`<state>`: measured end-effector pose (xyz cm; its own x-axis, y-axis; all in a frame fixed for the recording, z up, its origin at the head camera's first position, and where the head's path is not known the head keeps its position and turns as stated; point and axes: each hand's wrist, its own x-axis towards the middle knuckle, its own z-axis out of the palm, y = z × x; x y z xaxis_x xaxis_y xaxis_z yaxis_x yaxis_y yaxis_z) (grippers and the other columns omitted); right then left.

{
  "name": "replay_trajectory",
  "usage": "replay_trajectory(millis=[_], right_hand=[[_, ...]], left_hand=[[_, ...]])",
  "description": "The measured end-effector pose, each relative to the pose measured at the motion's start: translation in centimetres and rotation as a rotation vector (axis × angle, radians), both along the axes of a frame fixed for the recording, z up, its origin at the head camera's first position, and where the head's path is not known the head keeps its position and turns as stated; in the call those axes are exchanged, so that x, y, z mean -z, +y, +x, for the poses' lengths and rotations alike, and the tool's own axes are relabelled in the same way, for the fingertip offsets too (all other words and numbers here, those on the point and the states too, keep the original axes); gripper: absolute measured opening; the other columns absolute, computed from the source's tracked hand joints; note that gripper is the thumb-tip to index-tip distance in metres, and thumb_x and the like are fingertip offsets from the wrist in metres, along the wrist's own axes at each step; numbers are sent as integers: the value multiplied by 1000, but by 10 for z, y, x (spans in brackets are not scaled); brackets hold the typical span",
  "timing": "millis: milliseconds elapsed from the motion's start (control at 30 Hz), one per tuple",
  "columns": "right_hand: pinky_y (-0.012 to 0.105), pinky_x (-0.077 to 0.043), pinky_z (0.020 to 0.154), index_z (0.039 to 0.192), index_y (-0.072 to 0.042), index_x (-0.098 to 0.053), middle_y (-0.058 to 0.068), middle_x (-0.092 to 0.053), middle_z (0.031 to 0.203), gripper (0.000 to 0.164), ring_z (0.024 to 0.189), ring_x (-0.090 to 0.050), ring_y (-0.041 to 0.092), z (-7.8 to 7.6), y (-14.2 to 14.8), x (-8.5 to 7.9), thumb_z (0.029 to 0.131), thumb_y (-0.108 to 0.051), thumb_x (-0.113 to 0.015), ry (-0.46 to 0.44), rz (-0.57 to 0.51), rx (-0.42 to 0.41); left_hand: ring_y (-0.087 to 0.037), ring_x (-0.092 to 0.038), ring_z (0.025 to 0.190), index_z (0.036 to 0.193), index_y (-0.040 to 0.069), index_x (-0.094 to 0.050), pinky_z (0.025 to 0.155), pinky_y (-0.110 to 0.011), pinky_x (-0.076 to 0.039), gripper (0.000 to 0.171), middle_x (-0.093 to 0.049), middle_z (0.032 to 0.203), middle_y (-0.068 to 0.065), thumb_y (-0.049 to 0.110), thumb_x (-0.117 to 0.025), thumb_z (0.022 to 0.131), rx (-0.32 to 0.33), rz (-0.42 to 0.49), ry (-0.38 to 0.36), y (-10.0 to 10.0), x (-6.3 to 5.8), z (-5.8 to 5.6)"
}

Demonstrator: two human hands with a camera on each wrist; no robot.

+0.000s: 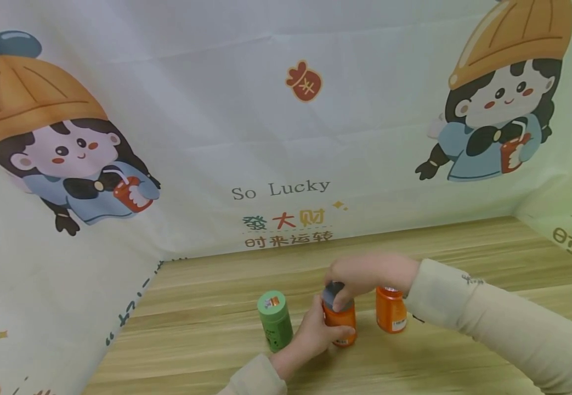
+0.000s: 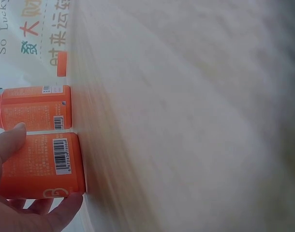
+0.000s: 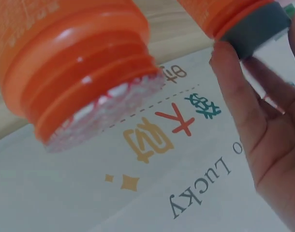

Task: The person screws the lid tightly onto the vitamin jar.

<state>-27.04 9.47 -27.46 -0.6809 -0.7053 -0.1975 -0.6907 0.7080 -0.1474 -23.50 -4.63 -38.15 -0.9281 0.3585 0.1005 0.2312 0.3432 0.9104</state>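
Note:
My left hand (image 1: 310,336) grips an orange bottle (image 1: 341,321) low on its body, thumb on one side and fingers on the other. The bottle stands on the table, its barcode (image 2: 62,156) showing in the left wrist view. From above, my right hand (image 1: 364,273) holds the bottle's dark grey cap (image 3: 258,30) between thumb and fingers. A second orange bottle (image 1: 391,311) stands just to the right, under my right wrist. It has no cap, and a pale seal with red marks (image 3: 106,108) covers its threaded mouth.
Left of my left hand stands a green canister (image 1: 276,325) with a sticker on its lid. The wood-grain table (image 1: 192,318) ends at a printed cloth backdrop (image 1: 216,109). Beyond the bottles, a small orange object (image 2: 62,64) shows in the left wrist view.

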Motion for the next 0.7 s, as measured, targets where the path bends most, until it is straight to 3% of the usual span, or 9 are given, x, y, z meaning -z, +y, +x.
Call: replay_trajectory(millis=[133, 300, 600, 700], right_hand=[[19, -34, 52, 75, -11, -56, -6, -48, 65, 32, 58, -42, 8, 3, -4, 3, 80, -41, -67, 73, 9, 52], [22, -27, 50, 70, -12, -48, -4, -38, 62, 40, 55, -36, 10, 5, -7, 7, 81, -48, -63, 115, 10, 117], [24, -31, 52, 75, -11, -51, -1, -41, 64, 43, 58, -40, 13, 3, -5, 10, 80, -52, -62, 78, -45, 195], [29, -43, 64, 90, -5, -59, 3, -56, 79, 49, 73, -54, 18, 2, -1, 6, 80, -53, -61, 10, -75, 201]], left_hand=[[-29, -55, 103, 112, 1, -38, 87, -44, -46, 52, -55, 113, -14, 5, -74, 75, 8, 14, 4, -1, 1, 0], [-30, -54, 104, 114, 1, -38, 87, -45, -46, 53, -55, 113, -14, 5, -74, 75, 7, 4, 13, -2, 2, 0], [-30, -54, 104, 113, 2, -38, 88, -45, -46, 53, -55, 112, -15, 5, -74, 74, 12, 3, 23, -1, 2, -1], [-30, -54, 105, 116, 2, -38, 89, -45, -45, 55, -54, 114, -15, 7, -74, 75, 15, 3, 16, -1, 2, -1]])
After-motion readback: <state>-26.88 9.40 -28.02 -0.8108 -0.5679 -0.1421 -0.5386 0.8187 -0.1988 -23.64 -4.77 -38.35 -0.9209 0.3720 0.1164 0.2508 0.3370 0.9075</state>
